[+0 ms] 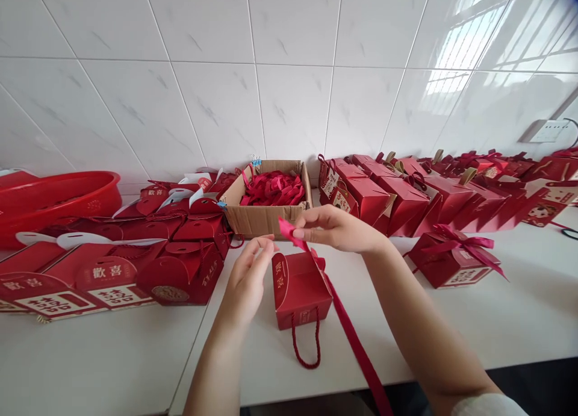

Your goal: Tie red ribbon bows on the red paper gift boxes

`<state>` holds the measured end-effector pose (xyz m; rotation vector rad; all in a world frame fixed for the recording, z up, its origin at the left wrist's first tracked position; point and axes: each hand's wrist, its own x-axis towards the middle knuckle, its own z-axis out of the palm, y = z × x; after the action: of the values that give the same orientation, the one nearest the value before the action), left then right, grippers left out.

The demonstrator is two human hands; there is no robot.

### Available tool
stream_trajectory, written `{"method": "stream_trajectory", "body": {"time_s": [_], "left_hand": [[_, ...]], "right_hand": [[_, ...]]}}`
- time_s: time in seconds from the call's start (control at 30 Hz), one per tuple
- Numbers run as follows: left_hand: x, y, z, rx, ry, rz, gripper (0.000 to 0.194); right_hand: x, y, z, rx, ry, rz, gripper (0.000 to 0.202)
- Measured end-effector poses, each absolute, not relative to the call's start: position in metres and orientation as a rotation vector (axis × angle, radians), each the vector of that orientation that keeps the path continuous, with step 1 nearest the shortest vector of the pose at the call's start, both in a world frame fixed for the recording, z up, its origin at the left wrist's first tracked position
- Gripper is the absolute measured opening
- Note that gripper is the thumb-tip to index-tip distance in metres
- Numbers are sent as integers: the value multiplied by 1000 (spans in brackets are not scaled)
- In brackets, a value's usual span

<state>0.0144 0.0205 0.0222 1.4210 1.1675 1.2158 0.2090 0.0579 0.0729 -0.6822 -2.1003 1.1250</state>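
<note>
Nearest, your left forearm (pixel 214 374) ends in a half-curled, seemingly empty left hand (pixel 246 280) beside the red box (pixel 303 286) on the table (pixel 253 368). Your right hand (pixel 338 228) pinches the ribbon (pixel 347 325) above it; this looks like ribbon-fitting, next calling for left-hand steadying.
</note>
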Motion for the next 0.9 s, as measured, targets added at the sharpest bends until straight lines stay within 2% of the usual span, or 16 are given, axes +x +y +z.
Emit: {"method": "stream_trajectory", "body": {"time_s": [0.1, 0.23, 0.5, 0.67, 0.8, 0.9], "left_hand": [[4, 11, 27, 1610, 1386, 991, 33], [-2, 3, 23, 1874, 1441, 766, 31], [-6, 5, 23, 1915, 1420, 667, 31], [-10, 4, 26, 1874, 1394, 663, 34], [-14, 5, 26, 1835, 1382, 718, 33], [-15, 7, 27, 1773, 1349, 748, 32]], "right_hand": [[211, 45, 83, -620, -1858, 1020, 22], [216, 24, 93, -596, -1625, 836, 17], [230, -18, 110, -381, -1345, 542, 10], [229, -17, 111, -467, -1478, 693, 16], [214, 8, 98, -893, -1939, 1014, 26], [200, 31, 81, -1156, -2244, 1033, 28]]}}
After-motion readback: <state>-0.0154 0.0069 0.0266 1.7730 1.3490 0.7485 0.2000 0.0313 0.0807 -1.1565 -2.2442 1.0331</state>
